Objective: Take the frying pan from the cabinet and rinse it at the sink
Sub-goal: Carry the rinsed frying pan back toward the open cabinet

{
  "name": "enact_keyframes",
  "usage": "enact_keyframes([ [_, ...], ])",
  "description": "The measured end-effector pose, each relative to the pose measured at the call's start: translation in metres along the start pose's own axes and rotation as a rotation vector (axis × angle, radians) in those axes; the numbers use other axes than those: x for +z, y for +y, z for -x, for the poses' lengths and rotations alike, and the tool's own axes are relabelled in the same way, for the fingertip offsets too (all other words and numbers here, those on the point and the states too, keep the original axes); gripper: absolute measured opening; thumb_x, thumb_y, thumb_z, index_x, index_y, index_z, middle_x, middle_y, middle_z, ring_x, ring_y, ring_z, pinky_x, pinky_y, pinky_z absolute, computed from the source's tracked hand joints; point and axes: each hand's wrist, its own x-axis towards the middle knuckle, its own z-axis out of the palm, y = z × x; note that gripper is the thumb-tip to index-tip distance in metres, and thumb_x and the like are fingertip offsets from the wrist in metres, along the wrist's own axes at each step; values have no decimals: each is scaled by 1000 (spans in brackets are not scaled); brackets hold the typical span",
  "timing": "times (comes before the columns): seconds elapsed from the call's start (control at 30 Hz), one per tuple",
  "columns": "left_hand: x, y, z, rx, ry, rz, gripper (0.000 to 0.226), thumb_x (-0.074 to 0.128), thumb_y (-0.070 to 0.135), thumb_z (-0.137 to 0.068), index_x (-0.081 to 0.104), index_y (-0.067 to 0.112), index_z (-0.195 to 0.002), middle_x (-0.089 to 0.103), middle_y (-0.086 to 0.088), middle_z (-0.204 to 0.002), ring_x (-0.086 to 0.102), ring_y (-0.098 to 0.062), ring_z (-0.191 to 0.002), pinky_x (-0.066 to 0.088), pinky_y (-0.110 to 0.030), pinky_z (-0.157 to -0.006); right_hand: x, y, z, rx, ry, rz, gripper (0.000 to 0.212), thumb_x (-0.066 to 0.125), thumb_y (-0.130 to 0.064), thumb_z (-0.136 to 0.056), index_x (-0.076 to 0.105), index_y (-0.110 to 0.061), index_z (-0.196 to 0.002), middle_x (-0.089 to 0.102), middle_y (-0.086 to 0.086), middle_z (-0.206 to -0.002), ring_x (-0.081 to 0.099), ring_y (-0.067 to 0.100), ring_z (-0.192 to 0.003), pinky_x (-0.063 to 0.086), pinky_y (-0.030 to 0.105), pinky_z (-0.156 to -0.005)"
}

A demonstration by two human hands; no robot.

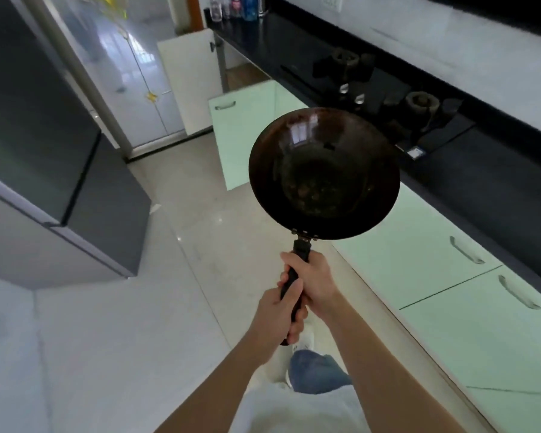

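Gripping frying pan [324, 175] — both hands

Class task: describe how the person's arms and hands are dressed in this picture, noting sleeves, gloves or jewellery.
Both forearms are bare, with no sleeves reaching them. The left hand and right hand wear no gloves, and no rings, watch or bracelets show. A white top and blue trousers appear below.

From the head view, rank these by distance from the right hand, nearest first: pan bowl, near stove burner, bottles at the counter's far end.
From the right hand:
1. Pan bowl, just ahead, above the handle.
2. Near stove burner, on the counter to the right.
3. Bottles, far end of the counter.
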Motion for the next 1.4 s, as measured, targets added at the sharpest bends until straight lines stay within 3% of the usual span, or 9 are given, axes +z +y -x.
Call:
enact_keyframes([
  [0.2,-63,31,-35,19,135,108,36,46,39,-100,51,7,-86,43,2,-52,29,-10,-39,28,-20,-36,70,-14,-64,25,-128,48,20,65,-7,-91,58,-3,-72,57,11,-59,57,22,-52,57,37,-61],
  [0.37,-124,78,-86,58,212,142,35,47,40,-100,51,7,-88,44,1,-53,30,-10,-39,28,-21,-37,130,-40,-143,40,-231,91,22,66,-9,-87,58,-5,-67,57,8,-55,59,22,-53,55,46,-71],
  [0.7,-227,173,-174,75,351,199,35,47,40,-99,52,7,-88,45,0,-54,30,-12,-40,29,-22,-37,240,-99,-273,68,-391,141,26,63,-9,-86,57,-9,-61,58,8,-54,59,22,-54,55,45,-71],
  [0.83,-252,192,-197,78,374,269,35,48,39,-98,52,7,-84,44,0,-52,28,-12,-40,27,-22,-38,268,-111,-306,74,-427,191,22,64,-11,-87,58,-5,-67,59,11,-56,60,22,-54,56,43,-71],
  [1.1,-329,236,-269,62,420,310,38,47,39,-97,58,8,-76,49,-1,-52,33,-11,-38,32,-18,-38,335,-132,-398,71,-424,271,24,63,-12,-90,59,-5,-68,61,13,-59,62,23,-57,58,38,-70],
  [1.4,-465,327,-357,37,297,281,37,49,42,-96,52,7,-83,46,-1,-54,30,-10,-40,28,-19,-38,452,-176,-521,81,-359,236,23,64,-9,-90,57,-4,-69,57,15,-61,60,25,-56,57,35,-65],
])
